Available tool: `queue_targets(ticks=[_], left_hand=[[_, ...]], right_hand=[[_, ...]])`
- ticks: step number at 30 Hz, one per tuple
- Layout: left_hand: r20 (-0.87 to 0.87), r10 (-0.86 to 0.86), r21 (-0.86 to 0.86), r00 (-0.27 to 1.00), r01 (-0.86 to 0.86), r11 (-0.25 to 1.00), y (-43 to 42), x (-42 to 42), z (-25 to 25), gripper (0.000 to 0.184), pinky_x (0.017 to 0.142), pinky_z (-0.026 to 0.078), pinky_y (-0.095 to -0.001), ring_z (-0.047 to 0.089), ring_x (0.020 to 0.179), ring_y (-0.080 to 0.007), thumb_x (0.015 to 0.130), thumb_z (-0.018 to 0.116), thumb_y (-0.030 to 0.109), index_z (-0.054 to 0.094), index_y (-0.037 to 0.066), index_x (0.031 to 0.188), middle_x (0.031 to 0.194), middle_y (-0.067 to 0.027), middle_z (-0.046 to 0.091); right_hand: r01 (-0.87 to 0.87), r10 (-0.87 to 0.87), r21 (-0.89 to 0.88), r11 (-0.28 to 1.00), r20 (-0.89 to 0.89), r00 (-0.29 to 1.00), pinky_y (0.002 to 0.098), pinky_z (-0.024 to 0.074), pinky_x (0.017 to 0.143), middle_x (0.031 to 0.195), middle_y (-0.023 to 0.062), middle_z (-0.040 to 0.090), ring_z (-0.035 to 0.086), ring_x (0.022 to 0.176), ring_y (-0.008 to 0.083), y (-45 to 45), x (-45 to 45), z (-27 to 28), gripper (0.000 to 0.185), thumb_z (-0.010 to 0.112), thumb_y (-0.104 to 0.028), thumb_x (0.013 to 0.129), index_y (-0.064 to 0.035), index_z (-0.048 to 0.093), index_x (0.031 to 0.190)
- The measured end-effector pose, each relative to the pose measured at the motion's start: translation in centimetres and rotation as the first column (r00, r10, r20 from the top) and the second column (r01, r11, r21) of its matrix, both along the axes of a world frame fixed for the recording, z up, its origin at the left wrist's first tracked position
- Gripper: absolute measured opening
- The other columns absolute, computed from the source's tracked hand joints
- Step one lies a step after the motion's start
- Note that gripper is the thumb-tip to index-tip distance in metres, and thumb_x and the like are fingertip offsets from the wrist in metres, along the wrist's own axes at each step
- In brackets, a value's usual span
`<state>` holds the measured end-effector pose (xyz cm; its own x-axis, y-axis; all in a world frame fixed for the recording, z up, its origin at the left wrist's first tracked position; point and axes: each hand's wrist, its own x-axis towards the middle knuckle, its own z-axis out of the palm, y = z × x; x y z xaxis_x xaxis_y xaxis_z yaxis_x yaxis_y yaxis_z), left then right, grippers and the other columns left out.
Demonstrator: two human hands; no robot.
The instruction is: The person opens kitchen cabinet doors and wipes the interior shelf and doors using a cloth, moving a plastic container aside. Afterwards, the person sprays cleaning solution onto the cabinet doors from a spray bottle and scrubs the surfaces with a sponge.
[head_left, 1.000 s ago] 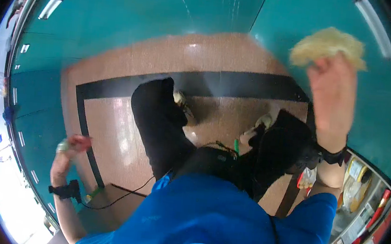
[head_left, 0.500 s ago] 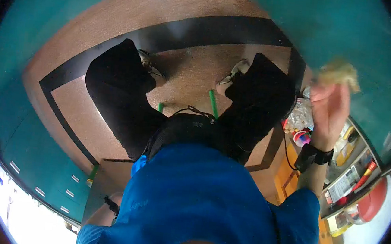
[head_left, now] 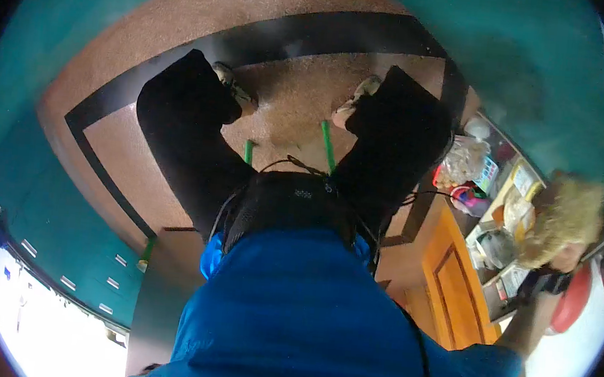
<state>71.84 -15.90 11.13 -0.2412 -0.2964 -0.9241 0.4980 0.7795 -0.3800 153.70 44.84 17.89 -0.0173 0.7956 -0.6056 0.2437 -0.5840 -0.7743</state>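
A crumpled, fuzzy yellowish cloth [head_left: 565, 219] is in my right hand [head_left: 567, 256], at the right side of the head view. It is blurred and covers most of my fingers. The wrist above it wears a black band [head_left: 544, 283]. Cloth and hand are beside a green panel [head_left: 565, 132], in front of an open shelf; whether they touch the panel I cannot tell. My left hand is out of view.
The shelf [head_left: 490, 277] holds bagged items, a clear plastic bag [head_left: 466, 158] and a pink container [head_left: 470, 201]. Below it is an orange wooden door [head_left: 451, 288]. Green drawers [head_left: 60, 239] line the left. Two green legs [head_left: 328, 148] stand between my feet on brown flooring [head_left: 287, 108].
My right hand has carried the cloth outward to the right and down in the view, from over the green panel to beside the shelf. My left forearm has mostly left the view.
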Motion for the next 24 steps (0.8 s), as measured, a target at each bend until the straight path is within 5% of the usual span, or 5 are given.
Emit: queue_targets(ticks=[3, 6, 12, 17, 24], left_hand=[[-0.035, -0.146, -0.138, 0.989, 0.140, 0.980, 0.6, -8.0, 0.6, 0.034, 0.068, 0.056, -0.0371, 0.071, 0.074, -0.0217, 0.089, 0.065, 0.041, 0.073, 0.008, 0.092, 0.085, -0.0091, 0.075], [0.043, -0.339, -0.121, 0.940, 0.341, 0.932, 4.2, -12.7, -4.0, 0.035, 0.065, 0.056, -0.0375, 0.071, 0.071, -0.0225, 0.088, 0.066, 0.043, 0.074, 0.009, 0.090, 0.082, -0.0092, 0.076], [-0.272, -0.502, 0.942, 0.821, 0.333, 0.034, 27.2, -10.0, -12.2, 0.027, 0.070, 0.055, -0.0415, 0.069, 0.073, -0.0249, 0.085, 0.062, 0.032, 0.067, 0.007, 0.093, 0.075, -0.0103, 0.069], [-0.455, -0.643, 0.817, 0.616, 0.576, -0.026, 41.0, 15.9, 13.8, 0.023, 0.069, 0.050, -0.0393, 0.062, 0.076, -0.0252, 0.085, 0.063, 0.020, 0.060, 0.003, 0.101, 0.081, -0.0100, 0.062], [0.016, -0.380, 0.938, 0.925, -0.146, -0.314, 45.0, 16.0, 1.0, 0.015, 0.087, 0.054, -0.0292, 0.064, 0.095, -0.0126, 0.093, 0.058, 0.000, 0.060, 0.003, 0.107, 0.097, -0.0013, 0.066]], right_hand=[[-0.856, 0.528, 0.068, 0.513, 0.761, 0.377, 0.0392, 0.0528, 0.100, 0.120, 0.0123, 0.070, 0.068, 0.108, 0.0243, 6.1, -8.3, -10.0, 0.027, 0.069, -0.005, 0.089, 0.0003, 0.070, 0.115], [-0.477, 0.604, 0.384, 0.791, -0.619, 0.502, 0.0326, 0.0553, 0.089, 0.114, 0.0081, 0.070, 0.068, 0.099, 0.0188, 1.4, -31.6, -14.3, 0.028, 0.069, -0.015, 0.096, 0.0008, 0.066, 0.119], [-0.574, 0.587, 0.246, 0.781, -0.601, 0.542, 0.0301, 0.0529, 0.086, 0.118, 0.0035, 0.069, 0.067, 0.105, 0.0146, -2.1, -39.8, -13.5, 0.030, 0.068, -0.021, 0.098, -0.0106, 0.063, 0.126], [-0.376, 0.567, 0.429, 0.821, -0.688, 0.452, 0.0290, 0.0538, 0.082, 0.116, 0.0069, 0.070, 0.069, 0.103, 0.0163, -5.6, -41.1, -4.6, 0.028, 0.068, -0.019, 0.099, -0.0083, 0.062, 0.124], [-0.003, 0.364, 0.646, 0.764, -0.426, 0.828, 0.0271, 0.0559, 0.073, 0.107, 0.0062, 0.072, 0.071, 0.089, 0.0161, -3.0, -45.3, -7.6, 0.026, 0.070, -0.014, 0.097, -0.0030, 0.064, 0.120]])
